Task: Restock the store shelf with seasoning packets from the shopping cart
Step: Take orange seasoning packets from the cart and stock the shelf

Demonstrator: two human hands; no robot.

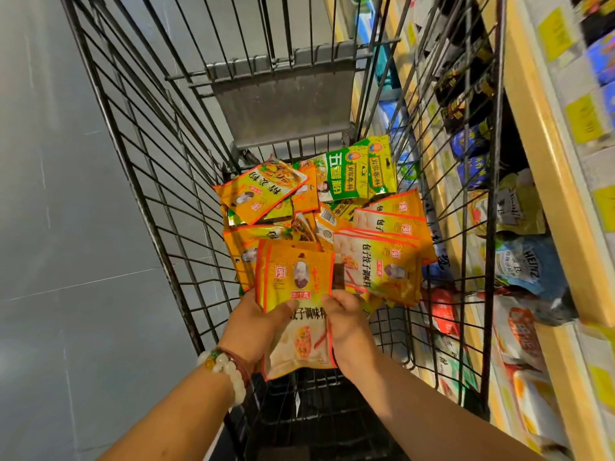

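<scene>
Far left: grey floor [66, 227], broad and open beside the shopping cart [139, 181]. Black wire walls of the cart rising steeply on both sides, narrowing toward the far end, where a grey folded flap [283, 94] leans against the wire. Free room only straight up through the open top; right wall pressed close to the store shelf [545, 181].

Down in the cart, a loose heap of seasoning packets [376, 261]: mostly orange-yellow with red edging, some overlapping, some tilted against the wire. Green packets [349, 174] at the far end of the heap, lying partly over the orange ones.

Nearer, above the cart's near end: left hand [256, 324], beaded bracelet [226, 371] at the wrist, thumb curled over the front of a held stack of packets [296, 287], fingers behind it. Just to the right, right hand [346, 324] gripping the same stack along its right edge, fingers wrapped behind. Stack fanned slightly, several red-trimmed edges showing at the left; front packet orange-yellow above with a small portrait and red label, paler below with a food picture. Stack raised off the heap, its top edge overlapping the packets below in view.

Right of the cart: pale wooden shelf boards with yellow price tags [555, 34], dark, blue and white pouches [519, 261] lined beneath, blurred toward the edge.
</scene>
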